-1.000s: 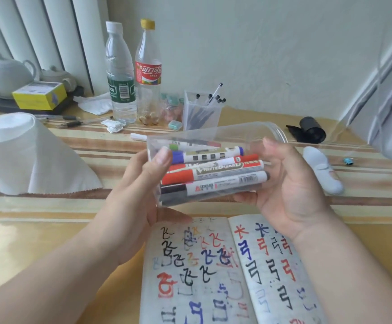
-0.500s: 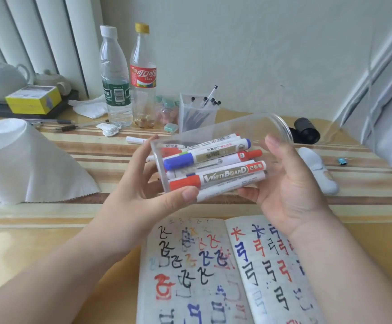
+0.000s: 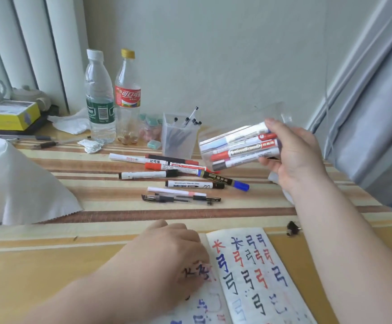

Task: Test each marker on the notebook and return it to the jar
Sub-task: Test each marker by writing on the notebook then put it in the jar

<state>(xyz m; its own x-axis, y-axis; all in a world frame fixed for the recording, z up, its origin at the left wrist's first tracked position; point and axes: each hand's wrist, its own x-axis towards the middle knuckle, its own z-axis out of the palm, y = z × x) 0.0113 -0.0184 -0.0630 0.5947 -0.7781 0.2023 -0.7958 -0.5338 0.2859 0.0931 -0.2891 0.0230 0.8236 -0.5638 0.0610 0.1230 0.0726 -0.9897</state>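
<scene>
Head camera looked down on the right hand [image 3: 293,157], fingers and thumb wrapped round the mouth end of a clear plastic jar [image 3: 216,134]. It held the jar up on its side, above and beyond the far right corner of the open paper notebook [image 3: 255,272]. Inside lay a bundle of white-barrelled markers with red, blue and black caps [image 3: 244,149].

Her left hand [image 3: 171,256] lay palm down on the notebook's left page, fingers bent onto the paper, with nothing in it that I could see. Both pages were covered in red, blue and black test marks.

Beyond the notebook, a scatter of loose markers and pens [image 3: 181,176] lay flat on the striped wooden table [image 3: 96,213]. Farther back stood a frosted square pen holder [image 3: 178,139], a clear water bottle with a green label [image 3: 99,99] and a red-labelled bottle with a yellow cap [image 3: 127,97]. Off to the notebook's left sat a white paper roll [image 3: 15,183], and a small black clip [image 3: 293,228] lay just beside its right edge.
</scene>
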